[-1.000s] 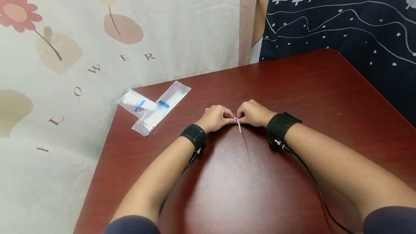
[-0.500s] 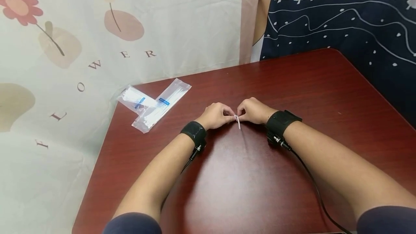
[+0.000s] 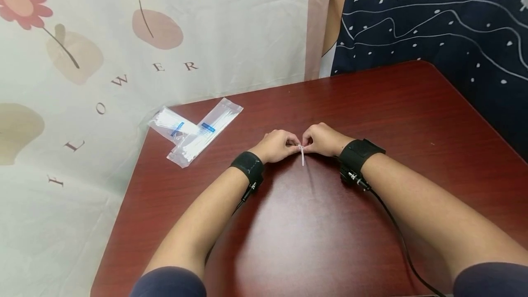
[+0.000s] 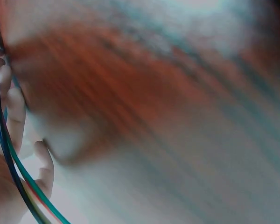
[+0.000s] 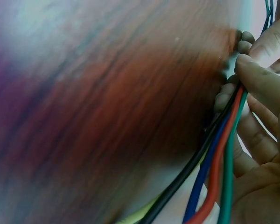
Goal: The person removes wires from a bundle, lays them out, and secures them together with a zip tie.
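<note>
A thin white cable tie (image 3: 303,156) stands at the meeting fingertips of both hands, its tail hanging down toward the person. My left hand (image 3: 275,145) pinches from the left, thumb and forefinger at the tie. From the right, my right hand (image 3: 325,140) pinches with thumb against curled forefinger. In the right wrist view a bundle of black, blue, red, green and yellow wires (image 5: 218,154) runs up into this pinch. The left wrist view shows coloured wires (image 4: 18,172) passing across the palm to the fingertips. From the head, hands and wrists hide the bundle.
Two clear plastic bags of white cable ties (image 3: 205,133) lie overlapping at the back left of the dark red table (image 3: 371,104). Printed cloths (image 3: 247,26) hang behind. Black wrist straps (image 3: 359,157) with trailing cables sit on both wrists.
The tie's tail swings from a slant to nearly straight down. Both hands stay together in the same place, their pinch kept, with only a slight shift of the whole view.
</note>
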`<state>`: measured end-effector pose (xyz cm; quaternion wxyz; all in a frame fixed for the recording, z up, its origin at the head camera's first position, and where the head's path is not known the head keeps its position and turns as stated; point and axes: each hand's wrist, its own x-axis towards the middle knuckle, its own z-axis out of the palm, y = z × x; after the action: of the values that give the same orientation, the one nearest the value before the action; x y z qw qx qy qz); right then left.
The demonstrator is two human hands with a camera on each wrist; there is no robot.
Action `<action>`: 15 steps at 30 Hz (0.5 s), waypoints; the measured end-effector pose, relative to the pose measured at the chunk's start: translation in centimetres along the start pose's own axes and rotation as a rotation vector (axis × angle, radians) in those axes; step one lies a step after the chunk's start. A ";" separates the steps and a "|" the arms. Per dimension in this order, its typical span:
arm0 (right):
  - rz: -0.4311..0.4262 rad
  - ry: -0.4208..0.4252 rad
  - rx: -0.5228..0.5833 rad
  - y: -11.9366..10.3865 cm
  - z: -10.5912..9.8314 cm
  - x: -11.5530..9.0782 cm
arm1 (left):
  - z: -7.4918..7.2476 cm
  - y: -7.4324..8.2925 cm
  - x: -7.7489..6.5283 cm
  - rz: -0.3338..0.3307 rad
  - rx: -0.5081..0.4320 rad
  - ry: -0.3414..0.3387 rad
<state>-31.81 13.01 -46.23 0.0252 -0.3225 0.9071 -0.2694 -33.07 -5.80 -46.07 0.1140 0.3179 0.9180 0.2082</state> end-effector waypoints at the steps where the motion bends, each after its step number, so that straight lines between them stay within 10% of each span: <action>1: -0.002 0.003 -0.003 0.0 0.0 0.0 | 0.0 0.0 0.0 -0.003 0.011 0.002; 15: 0.047 -0.023 0.016 0.2 -0.1 0.0 | -0.5 -1.4 -1.1 0.003 -0.001 0.027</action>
<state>-31.93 13.22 -46.30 0.0447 -0.3041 0.9118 -0.2724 -33.14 -7.66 -46.19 0.1012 0.3164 0.9188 0.2132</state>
